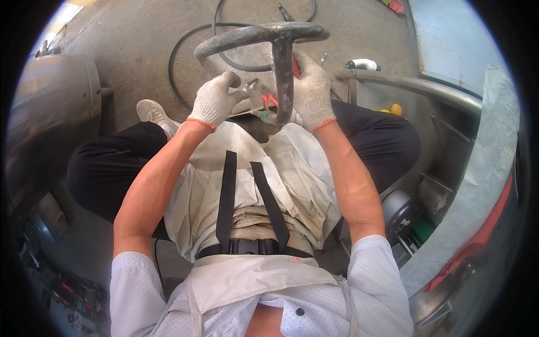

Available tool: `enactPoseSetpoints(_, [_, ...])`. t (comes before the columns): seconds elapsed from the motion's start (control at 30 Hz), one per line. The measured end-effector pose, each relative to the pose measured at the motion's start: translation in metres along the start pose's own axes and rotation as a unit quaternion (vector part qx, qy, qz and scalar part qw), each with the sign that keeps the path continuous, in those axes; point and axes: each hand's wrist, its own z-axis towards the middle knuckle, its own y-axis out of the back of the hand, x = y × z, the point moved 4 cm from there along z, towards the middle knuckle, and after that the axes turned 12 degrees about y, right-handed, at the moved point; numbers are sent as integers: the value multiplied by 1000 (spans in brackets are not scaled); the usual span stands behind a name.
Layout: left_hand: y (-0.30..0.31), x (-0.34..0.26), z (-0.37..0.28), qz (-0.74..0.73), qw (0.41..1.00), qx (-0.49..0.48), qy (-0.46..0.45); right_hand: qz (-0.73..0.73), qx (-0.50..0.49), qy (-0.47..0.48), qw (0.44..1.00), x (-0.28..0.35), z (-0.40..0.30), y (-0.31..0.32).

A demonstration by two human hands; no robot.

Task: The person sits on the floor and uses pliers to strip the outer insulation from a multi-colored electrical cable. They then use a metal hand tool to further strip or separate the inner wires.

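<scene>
A T-shaped frame of dark metal tube stands before me, with a curved top bar (257,34) and an upright tube (283,80). My left hand (217,99), in a knitted glove, is left of the upright; its thumb and forefinger are apart with nothing seen between them. Close against the upright's right side is my gloved right hand (311,88), its fingers partly hidden. A red ridged piece (296,67) shows between that hand and the tube. Low behind the upright are orange-red handles (269,100) and a tube end with a green band (265,116).
A black cable (172,63) loops over the concrete floor. To the right are a white cylindrical tool (363,64), a bent metal tube (417,82) and yellow round items (396,109). A large metal drum-like body (63,92) stands at left. A pale sheet (476,181) hangs at right.
</scene>
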Motion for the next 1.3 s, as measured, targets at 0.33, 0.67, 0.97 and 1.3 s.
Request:
enactPoseSetpoints(0.33, [3,-1,1,-21,1000,5,-6,-26,-1,6,1000,4,0,1])
enactPoseSetpoints(0.67, [7,15,12,-267,944,67,182,3,20,-6,1000,5,1,1])
enactPoseSetpoints(0.97, [-3,32,18,-442,841,130,283,-17,13,-5,1000,10,-1,2])
enactPoseSetpoints(1.3, [-10,16,4,-387,881,162,221,-15,12,-8,1000,12,-2,2])
